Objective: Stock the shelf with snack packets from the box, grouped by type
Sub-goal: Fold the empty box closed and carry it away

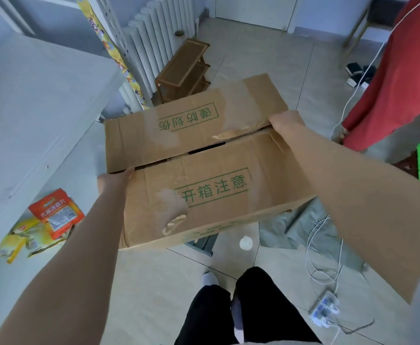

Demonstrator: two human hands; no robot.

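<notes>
1. Both hands grasp the cardboard box (pixel 204 168), one at each end of the seam between its two top flaps. The left hand (pixel 115 178) grips the left end. The right hand (pixel 286 123) clasps the far right end. The fingers of both are mostly hidden past the box edges.
2. At the far left, the white shelf (pixel 42 108) shows a broad pale top surface. Close to its right edge, at the near end, lies an orange packet (pixel 56 212). It partly overlaps the yellow packets (pixel 22 237) just beside it.
3. In the middle, the box sits between the outstretched forearms, above the tiled floor (pixel 154 282). Its flaps are shut but slightly parted, with a dark gap along the seam. Torn tape shows, and each flap carries green printed characters in a frame.
4. Beyond the box's far left corner, a white radiator (pixel 154 41) stands against the wall. A small wooden rack (pixel 184 68) stands on the floor just beside it.
5. Below the box's near right corner, a grey cloth (pixel 311 227) lies crumpled on the floor. White cables (pixel 313 245) loop over it, and a power strip (pixel 324 308) lies nearer the person.
6. At the far right, a red cloth (pixel 403 70) hangs down. A white cord runs across it.
</notes>
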